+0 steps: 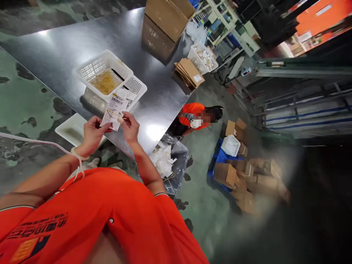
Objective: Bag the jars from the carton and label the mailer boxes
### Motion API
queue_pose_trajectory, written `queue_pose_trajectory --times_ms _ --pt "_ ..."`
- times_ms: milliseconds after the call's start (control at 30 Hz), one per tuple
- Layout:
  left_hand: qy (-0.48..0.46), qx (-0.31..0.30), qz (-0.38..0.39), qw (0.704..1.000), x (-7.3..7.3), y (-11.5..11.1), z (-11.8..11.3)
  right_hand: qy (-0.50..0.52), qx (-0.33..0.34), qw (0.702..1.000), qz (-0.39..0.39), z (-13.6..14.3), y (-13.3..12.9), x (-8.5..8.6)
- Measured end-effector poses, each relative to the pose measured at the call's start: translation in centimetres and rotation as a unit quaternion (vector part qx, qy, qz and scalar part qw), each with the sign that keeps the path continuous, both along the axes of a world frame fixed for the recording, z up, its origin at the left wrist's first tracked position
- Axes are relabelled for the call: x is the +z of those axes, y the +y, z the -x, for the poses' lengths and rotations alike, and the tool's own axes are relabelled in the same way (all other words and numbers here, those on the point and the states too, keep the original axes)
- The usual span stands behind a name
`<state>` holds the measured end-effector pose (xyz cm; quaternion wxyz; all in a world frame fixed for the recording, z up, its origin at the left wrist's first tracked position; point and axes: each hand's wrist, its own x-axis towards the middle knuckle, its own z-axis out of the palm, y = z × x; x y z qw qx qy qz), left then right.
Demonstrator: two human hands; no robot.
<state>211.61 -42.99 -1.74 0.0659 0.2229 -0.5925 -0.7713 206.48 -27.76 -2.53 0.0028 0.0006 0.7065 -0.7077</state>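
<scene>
My left hand [93, 134] is closed on the lower left edge of a white printed barcode label [114, 106], thumb on top. At the label's lower right edge, my right hand [130, 128] pinches with thumb and fingers. A thin yellowish line crosses the label near my right fingers; it looks like a rubber band, but I cannot be sure. Just beyond, a white plastic basket [95, 66] holds a heap of yellow rubber bands [104, 82] and a black pen-like item [117, 74]. A second white basket [140, 87] sits partly under it, with papers inside.
The metal table [63, 40] carries a large carton [167, 18], flattened cardboard [189, 71] and a filled white basket [202, 58]. Beside it are a lined bin [178, 168] of white scraps and a crouching co-worker [192, 110]. Boxes stand on a blue pallet [217, 165].
</scene>
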Motion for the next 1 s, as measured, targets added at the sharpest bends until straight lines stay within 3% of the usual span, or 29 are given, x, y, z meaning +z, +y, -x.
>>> queue_pose_trajectory --times_ms 100,333,600,700,800,867,1000 --pt "0.006 -0.008 -0.012 1.0 0.3 -1.1 0.4 0.005 0.026 0.998 -0.059 2.4 -0.8 1.0" --pt "0.042 0.006 -0.038 0.998 0.6 -3.3 1.3 -0.033 0.075 0.996 0.033 6.5 -2.4 2.6" --pt "0.028 0.026 -0.039 0.998 0.7 -4.8 2.0 0.004 0.1 0.995 0.01 7.8 -4.7 1.2" --pt "0.005 0.018 -0.042 0.999 0.1 -5.1 1.6 0.004 0.061 0.998 -0.01 8.7 -4.7 0.8" --pt "-0.058 -0.029 -0.06 0.996 -1.3 -5.9 0.4 0.008 -0.076 0.996 -0.039 10.6 -3.1 1.3" --pt "-0.112 -0.027 -0.092 0.989 -2.3 -6.8 -0.5 0.035 -0.127 0.989 -0.061 12.6 -1.7 2.1" --pt "-0.144 0.064 -0.15 0.976 -2.9 -9.0 -0.7 0.092 -0.043 0.989 -0.109 17.9 -1.6 3.3"
